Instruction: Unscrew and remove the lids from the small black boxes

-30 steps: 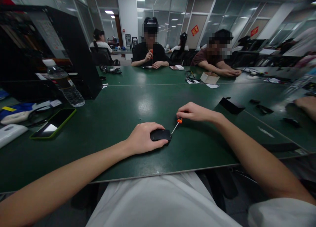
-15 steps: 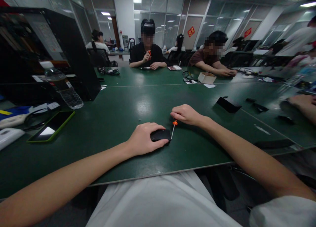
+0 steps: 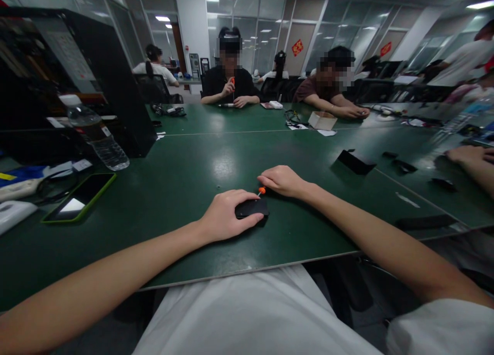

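Observation:
A small flat black box [image 3: 251, 208] lies on the green table [image 3: 185, 185], gripped at its sides between the thumb and fingers of my left hand [image 3: 226, 216]. Just behind it and to the right, my right hand [image 3: 284, 181] is closed round the handle of an orange screwdriver [image 3: 262, 190]. The screwdriver's metal shaft slants down to the far edge of the box, near my left fingertips. Its tip is hidden there.
At the left are a phone [image 3: 80, 198], a tilted water bottle [image 3: 96, 134] and a black computer case [image 3: 111, 77]. Black bent pieces [image 3: 355, 162] lie at the right. Across the table sit people, near a small open box [image 3: 322, 120]. Another person's hand [image 3: 469, 153] rests at far right.
My right hand has moved left with the screwdriver, whose shaft has gone from the box's right end to its far edge. My left hand keeps its hold.

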Action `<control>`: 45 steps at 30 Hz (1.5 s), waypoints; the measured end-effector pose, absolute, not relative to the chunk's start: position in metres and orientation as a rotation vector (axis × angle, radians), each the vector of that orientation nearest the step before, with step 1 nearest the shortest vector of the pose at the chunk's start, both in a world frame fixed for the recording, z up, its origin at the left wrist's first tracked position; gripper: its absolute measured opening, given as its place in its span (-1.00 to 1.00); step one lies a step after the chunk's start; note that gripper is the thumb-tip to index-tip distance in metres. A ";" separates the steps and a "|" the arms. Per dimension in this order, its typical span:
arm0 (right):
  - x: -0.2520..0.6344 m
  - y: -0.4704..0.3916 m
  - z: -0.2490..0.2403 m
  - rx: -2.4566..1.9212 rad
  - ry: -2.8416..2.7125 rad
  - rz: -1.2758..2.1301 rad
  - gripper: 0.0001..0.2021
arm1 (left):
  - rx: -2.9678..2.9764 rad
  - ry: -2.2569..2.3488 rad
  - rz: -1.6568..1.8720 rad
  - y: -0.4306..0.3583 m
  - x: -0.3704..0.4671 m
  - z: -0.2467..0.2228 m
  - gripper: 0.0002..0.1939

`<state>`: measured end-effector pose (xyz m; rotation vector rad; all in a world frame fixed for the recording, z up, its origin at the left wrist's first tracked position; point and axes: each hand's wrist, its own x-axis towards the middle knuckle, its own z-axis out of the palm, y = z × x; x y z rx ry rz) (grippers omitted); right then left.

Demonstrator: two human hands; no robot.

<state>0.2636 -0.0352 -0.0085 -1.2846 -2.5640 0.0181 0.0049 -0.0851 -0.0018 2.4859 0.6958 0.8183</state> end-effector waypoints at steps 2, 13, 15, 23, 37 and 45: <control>0.262 -0.035 -0.011 -1.298 -2.571 0.019 -0.45 | 2.480 0.678 0.813 -0.085 0.003 -0.001 -0.61; 0.269 -0.052 0.000 -1.270 -2.597 -0.154 -0.44 | 2.362 0.617 0.579 -0.057 -0.027 0.007 -0.49; 0.267 -0.056 0.003 -1.235 -2.590 -0.178 -0.45 | 2.363 0.627 0.592 -0.056 -0.026 0.005 -0.50; 0.264 -0.065 0.011 -1.180 -2.519 -0.286 -0.44 | 2.357 0.641 0.612 -0.057 -0.027 0.003 -0.48; 0.253 -0.074 0.016 -1.481 -2.369 -0.395 -0.38 | 2.402 0.721 0.678 -0.055 -0.025 -0.001 -0.53; 0.237 -0.080 0.018 -1.855 -2.289 -0.392 -0.38 | 2.375 0.807 0.753 -0.055 -0.023 -0.004 -0.58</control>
